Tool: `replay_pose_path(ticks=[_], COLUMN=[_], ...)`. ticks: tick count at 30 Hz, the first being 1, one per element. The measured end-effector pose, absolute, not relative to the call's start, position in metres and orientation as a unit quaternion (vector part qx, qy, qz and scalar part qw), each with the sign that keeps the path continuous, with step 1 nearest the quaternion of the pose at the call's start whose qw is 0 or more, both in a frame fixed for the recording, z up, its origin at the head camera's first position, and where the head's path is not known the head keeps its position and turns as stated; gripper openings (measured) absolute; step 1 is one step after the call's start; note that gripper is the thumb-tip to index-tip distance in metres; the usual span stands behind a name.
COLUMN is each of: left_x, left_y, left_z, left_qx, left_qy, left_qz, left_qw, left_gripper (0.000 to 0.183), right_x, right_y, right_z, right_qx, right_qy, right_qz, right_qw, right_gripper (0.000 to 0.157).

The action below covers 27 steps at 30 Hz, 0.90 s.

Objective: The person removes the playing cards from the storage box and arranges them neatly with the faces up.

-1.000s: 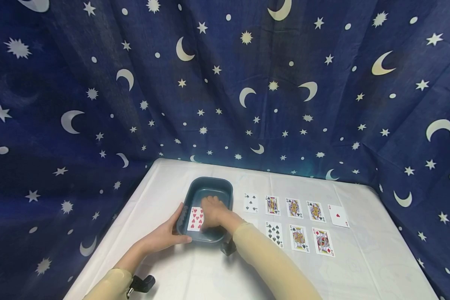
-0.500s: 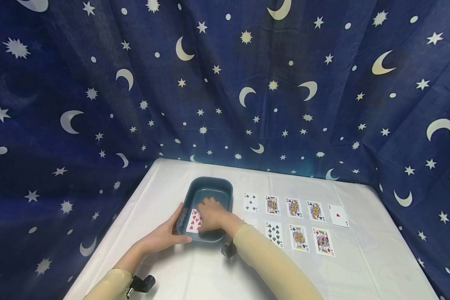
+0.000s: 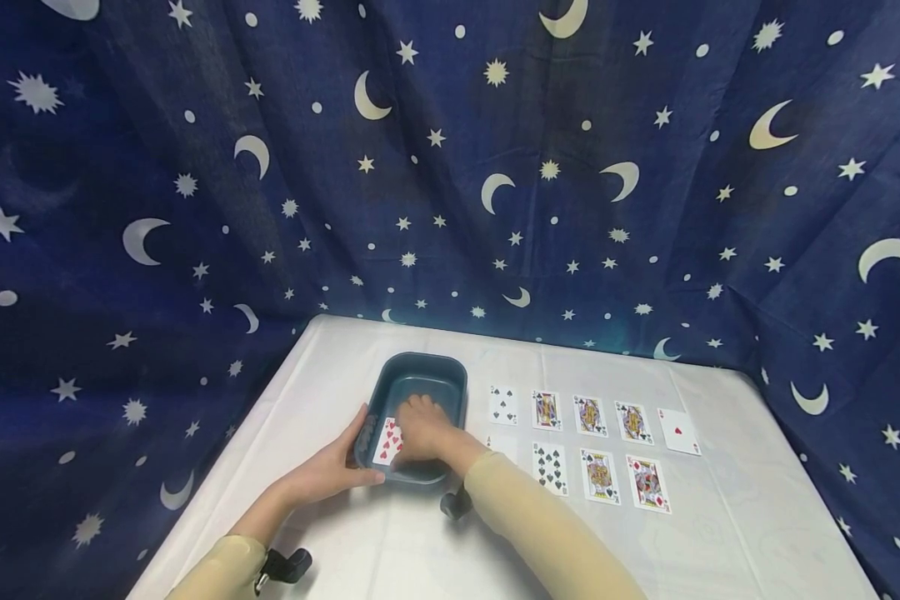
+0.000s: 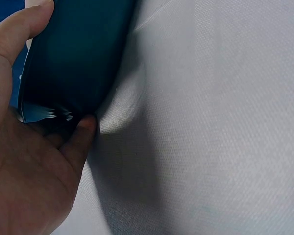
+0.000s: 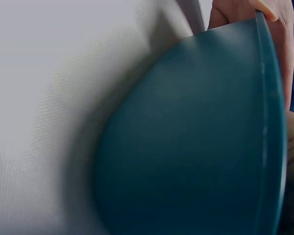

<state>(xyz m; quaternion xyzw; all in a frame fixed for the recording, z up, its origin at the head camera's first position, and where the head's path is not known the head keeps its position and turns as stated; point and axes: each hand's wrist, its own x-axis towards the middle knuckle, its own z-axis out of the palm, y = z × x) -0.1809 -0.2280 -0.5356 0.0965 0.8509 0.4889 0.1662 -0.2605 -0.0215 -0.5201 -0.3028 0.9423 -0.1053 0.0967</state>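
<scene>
A deep blue-green tray (image 3: 450, 367) stands on the white cloth. My left hand (image 3: 322, 479) grips its left side; in the left wrist view the thumb lies on the rim and the other fingers (image 4: 81, 142) press the outer wall. Inside the tray rests a hearts playing card (image 3: 387, 442), face up, partly covered by my right hand (image 3: 427, 432). The right hand reaches down into the tray with bent fingers. Its fingertips are hidden, so whether they pinch the card cannot be seen. The right wrist view mostly shows the tray's outer wall (image 5: 186, 132).
Right of the tray, several playing cards lie face up in two rows, including a spade card (image 3: 503, 405), an ace of hearts (image 3: 678, 432) and a king of diamonds (image 3: 649, 484). My right forearm partly covers an ace (image 3: 501, 445). A star-and-moon curtain (image 3: 450, 183) hangs behind.
My right hand has shifted slightly toward me within the tray, and the hearts card has slid a little left and nearer. The left hand keeps its grip on the tray.
</scene>
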Motion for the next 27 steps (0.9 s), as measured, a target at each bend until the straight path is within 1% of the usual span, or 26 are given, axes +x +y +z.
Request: replay_pose_path(ticks=[6, 8, 15, 21, 27], left_x=[-0.180, -0.180, -0.180, -0.180, -0.180], left_y=[-0.228, -0.228, -0.228, -0.228, -0.227], left_z=[-0.535, -0.535, -0.535, -0.535, -0.535], left_qx=[0.099, 0.100, 0.100, 0.101, 0.103], left_qy=[0.848, 0.849, 0.849, 0.843, 0.850], left_qz=[0.495, 0.493, 0.493, 0.502, 0.493], left_qw=[0.165, 0.164, 0.164, 0.163, 0.156], left_gripper=[0.121, 0.121, 0.121, 0.120, 0.120], right_x=[-0.264, -0.265, -0.257, -0.255, -0.254], right_y=[-0.025, -0.025, -0.023, -0.023, -0.024], right_z=[-0.529, -0.531, -0.517, -0.516, -0.520], right_qx=[-0.274, -0.267, -0.281, -0.306, -0.320], right_qy=[0.952, 0.953, 0.948, 0.942, 0.939], right_qz=[-0.097, -0.098, -0.111, -0.102, -0.087], right_qw=[0.098, 0.100, 0.096, 0.096, 0.092], right_gripper=[0.094, 0.096, 0.086, 0.078, 0.081])
